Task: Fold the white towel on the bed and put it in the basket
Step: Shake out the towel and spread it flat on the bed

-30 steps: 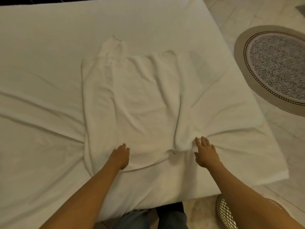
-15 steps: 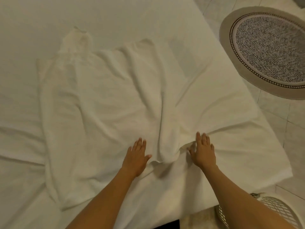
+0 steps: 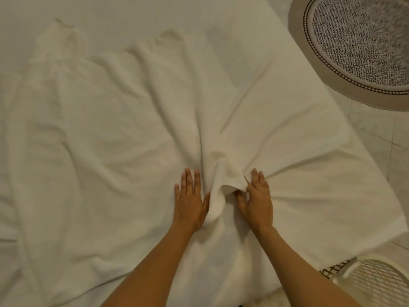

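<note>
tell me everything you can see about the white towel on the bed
The white towel is soft, terry-looking cloth, spread mostly flat and heavily wrinkled over the bed, filling the left and middle of the view. One far corner pokes up beyond its far edge. At its near right corner the fabric is bunched into a raised hump. The left hand presses flat on it beside the hump; the right hand touches the hump's other side, thumb tucked beneath.

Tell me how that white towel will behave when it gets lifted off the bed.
Probably floppy: the white towel already bunches into a soft ridge between the left hand and right hand. It will likely drape and sag. Its wrinkles suggest folds may shift unless pressed flat.
</note>
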Available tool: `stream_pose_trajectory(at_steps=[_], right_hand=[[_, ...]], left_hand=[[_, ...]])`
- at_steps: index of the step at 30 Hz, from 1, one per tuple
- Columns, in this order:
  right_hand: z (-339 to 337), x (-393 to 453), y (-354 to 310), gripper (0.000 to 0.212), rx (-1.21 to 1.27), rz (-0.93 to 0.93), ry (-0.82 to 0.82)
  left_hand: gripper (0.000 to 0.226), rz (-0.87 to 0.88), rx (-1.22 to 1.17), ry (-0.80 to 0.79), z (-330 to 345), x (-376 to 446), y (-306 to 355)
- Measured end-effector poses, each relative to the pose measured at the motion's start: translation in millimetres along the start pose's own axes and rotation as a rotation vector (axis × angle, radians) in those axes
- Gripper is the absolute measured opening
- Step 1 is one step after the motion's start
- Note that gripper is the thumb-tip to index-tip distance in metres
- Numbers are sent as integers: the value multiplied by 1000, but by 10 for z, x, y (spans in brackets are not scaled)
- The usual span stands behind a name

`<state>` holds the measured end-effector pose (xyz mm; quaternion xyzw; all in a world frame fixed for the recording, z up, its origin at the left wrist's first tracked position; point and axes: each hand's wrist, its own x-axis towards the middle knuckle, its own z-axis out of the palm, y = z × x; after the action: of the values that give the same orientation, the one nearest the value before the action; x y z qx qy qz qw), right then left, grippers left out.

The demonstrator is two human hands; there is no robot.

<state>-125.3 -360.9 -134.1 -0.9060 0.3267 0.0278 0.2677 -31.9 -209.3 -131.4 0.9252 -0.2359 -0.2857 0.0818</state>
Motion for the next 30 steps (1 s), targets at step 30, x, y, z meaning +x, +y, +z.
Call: stream_pose_trajectory(at_steps=[30], right_hand=[[-1165,971,1299,41,-551,-208,107]], left_hand=[[108,155,59,-8,152,481,723]])
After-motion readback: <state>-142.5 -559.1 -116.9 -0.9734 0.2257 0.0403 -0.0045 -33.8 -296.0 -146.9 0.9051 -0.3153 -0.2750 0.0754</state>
